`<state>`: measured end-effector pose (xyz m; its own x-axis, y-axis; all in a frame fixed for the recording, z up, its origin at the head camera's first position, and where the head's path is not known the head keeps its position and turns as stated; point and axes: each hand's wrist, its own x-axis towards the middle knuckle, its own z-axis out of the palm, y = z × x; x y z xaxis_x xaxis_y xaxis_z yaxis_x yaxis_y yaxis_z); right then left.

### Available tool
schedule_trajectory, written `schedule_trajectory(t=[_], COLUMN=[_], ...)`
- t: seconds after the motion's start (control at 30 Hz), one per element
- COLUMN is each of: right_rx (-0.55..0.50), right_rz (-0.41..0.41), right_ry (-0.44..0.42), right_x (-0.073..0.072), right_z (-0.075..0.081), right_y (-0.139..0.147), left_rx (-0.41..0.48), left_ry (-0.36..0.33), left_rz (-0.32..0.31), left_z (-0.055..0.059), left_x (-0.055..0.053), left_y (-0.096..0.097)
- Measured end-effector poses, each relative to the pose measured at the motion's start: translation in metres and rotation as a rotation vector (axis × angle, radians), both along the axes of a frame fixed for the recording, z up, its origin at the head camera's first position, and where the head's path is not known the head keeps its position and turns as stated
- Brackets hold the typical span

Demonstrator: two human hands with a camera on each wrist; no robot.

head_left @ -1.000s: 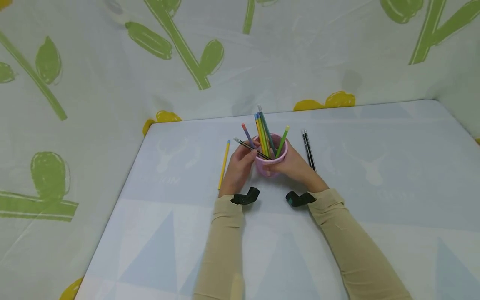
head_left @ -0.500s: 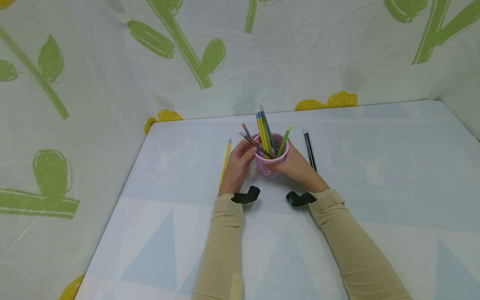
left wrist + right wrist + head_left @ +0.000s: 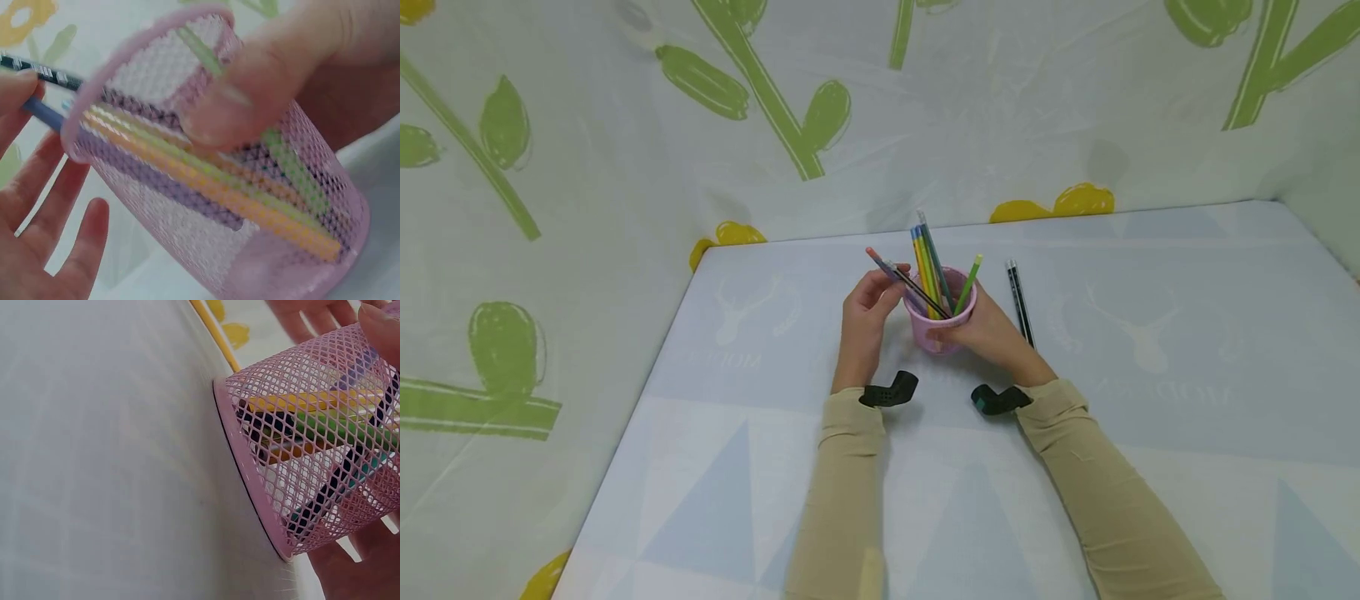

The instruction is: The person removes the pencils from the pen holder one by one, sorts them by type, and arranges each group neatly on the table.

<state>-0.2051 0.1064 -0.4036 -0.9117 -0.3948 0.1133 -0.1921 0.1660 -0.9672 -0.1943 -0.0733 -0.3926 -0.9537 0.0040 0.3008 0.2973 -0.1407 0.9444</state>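
A pink mesh pencil cup (image 3: 923, 337) stands on the table, holding several coloured pencils. My right hand (image 3: 988, 332) grips its side, the thumb across the front in the left wrist view. At the rim's left, my left hand (image 3: 861, 325) pinches a purple-blue pencil (image 3: 44, 115) with a red end. That pencil leans out to the left, and its lower end shows through the mesh above the cup's bottom. A black pencil (image 3: 59, 76) leans beside it, close to the left thumb. Yellow pencils (image 3: 927, 275) and a green pencil (image 3: 967, 282) stand in the cup.
Two black pencils (image 3: 1019, 304) lie on the table right of the cup. A yellow pencil (image 3: 215, 334) lies beyond the cup in the right wrist view, hidden by my left hand in the head view. A leaf-patterned curtain (image 3: 962, 125) borders the table's far edge.
My left hand has shifted slightly left, and the purple-blue pencil has tilted left and partly risen in its fingers. The black pencil sits more upright against the rim. The right hand stays on the cup.
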Motion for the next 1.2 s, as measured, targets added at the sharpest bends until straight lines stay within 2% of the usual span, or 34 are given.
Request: schedule_trajectory(t=[0.13,0.27,0.37,0.53,0.73,0.93,1.07,1.2], right_rx=[0.025,0.045,0.039,0.032,0.037,0.033,0.013,0.003], right_rz=[-0.003,-0.021,-0.015,-0.008,-0.011,0.011,0.027,0.032], right_ry=[-0.004,-0.018,-0.028,-0.026,-0.013,-0.041,-0.045,-0.038], right_x=[0.003,0.004,0.003,-0.005,-0.013,-0.008,-0.002,0.002], right_z=[0.005,0.005,0.003,-0.009,-0.022,-0.013,-0.002,0.004], right_y=[-0.001,-0.001,-0.001,0.001,0.001,0.001,0.001,0.002], left_rx=[0.028,0.045,0.061,0.114,0.147,0.273,0.421,0.54], left_ry=[0.02,0.053,0.081,0.11,0.114,0.188,0.23,0.239], left_rz=[0.043,0.081,0.135,0.185,0.199,0.197,0.207,0.223], left_z=[-0.001,0.007,0.014,0.024,0.029,0.033,0.037,0.04], left_x=[-0.004,-0.004,-0.001,0.004,0.006,0.008,0.008,0.006], left_y=[-0.002,-0.004,-0.006,-0.008,-0.01,-0.017,-0.022,-0.027])
